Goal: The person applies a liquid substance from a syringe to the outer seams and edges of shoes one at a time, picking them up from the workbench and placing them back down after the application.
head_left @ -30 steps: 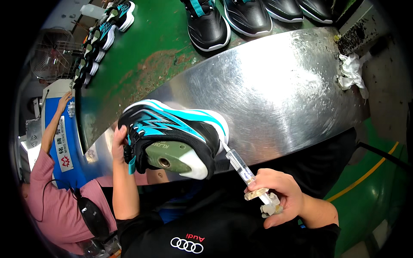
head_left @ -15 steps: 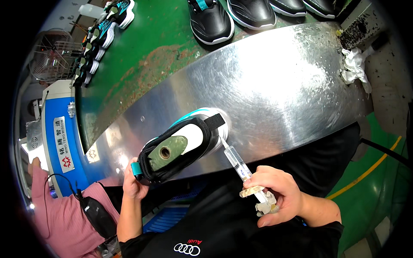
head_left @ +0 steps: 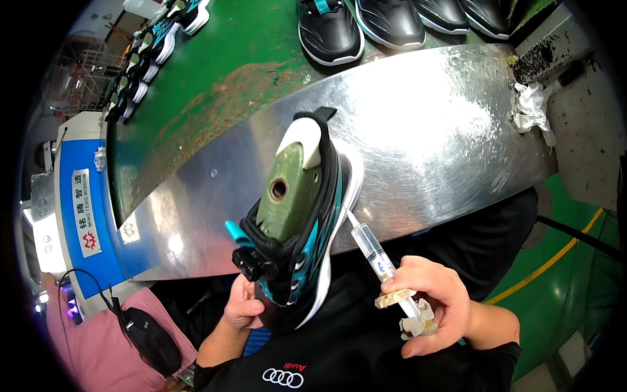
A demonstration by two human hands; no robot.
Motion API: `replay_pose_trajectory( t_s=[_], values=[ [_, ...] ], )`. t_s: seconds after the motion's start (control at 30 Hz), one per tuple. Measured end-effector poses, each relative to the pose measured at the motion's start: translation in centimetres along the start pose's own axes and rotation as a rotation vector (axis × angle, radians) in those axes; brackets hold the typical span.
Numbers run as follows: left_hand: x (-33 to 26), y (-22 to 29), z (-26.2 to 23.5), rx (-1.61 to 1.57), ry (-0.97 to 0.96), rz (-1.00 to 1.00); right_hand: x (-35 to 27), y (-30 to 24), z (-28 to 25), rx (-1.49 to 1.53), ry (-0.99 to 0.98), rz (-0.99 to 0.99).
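A black and teal sneaker (head_left: 315, 242) with a white sole stands in front of me, its toe pointing toward me. A green shoe last (head_left: 282, 212) with a round hole fills its opening. My left hand (head_left: 244, 306) grips the sneaker near the toe, its fingers partly hidden beneath. In my right hand (head_left: 436, 297) is a clear syringe (head_left: 373, 251), thumb at the plunger end and fingers round the barrel. Crusted dried material covers the syringe's flange and plunger. Its tip meets or nearly meets the edge of the white sole on the right side.
A shiny metal plate (head_left: 450, 144) curves along the front of the green table (head_left: 235, 72). Black shoes (head_left: 330, 32) stand in a row at the back, and more sneakers (head_left: 157, 46) line the left. A crumpled white cloth (head_left: 532, 111) lies far right. A person in pink (head_left: 85, 340) is at left.
The sneaker has turned so its right side faces the syringe, and its heel has swung away from me. The syringe has moved slightly right and nearer to me, now along the sole's side.
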State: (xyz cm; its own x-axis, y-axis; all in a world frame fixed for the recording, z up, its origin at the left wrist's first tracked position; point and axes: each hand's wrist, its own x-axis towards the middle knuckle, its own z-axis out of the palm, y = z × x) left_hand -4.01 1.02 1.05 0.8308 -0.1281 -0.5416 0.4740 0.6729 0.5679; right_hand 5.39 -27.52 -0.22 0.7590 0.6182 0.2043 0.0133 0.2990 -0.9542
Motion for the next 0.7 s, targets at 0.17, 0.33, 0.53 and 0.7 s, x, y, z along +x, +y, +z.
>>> replay_pose_trajectory(
  t_s=[0.17, 0.33, 0.53, 0.7],
  values=[
    [0.5, -2.0, -0.6, -0.166, -0.156, -0.107, 0.4, -2.0, 0.0, 0.016, -0.086, 0.086],
    [1.6, -3.1, 0.0, -0.379, -0.301, -0.226, -0.5, -3.9, 0.2, -0.03, -0.125, 0.123],
    [4.0, -4.7, 0.3, -0.375, -0.485, -0.374, -1.5, -8.2, 0.1, -0.186, -0.115, 0.111],
    [6.3, -6.5, 1.9, -0.3, -0.476, -0.535, -3.6, -10.6, -0.3, -0.264, -0.099, 0.142]
  ],
)
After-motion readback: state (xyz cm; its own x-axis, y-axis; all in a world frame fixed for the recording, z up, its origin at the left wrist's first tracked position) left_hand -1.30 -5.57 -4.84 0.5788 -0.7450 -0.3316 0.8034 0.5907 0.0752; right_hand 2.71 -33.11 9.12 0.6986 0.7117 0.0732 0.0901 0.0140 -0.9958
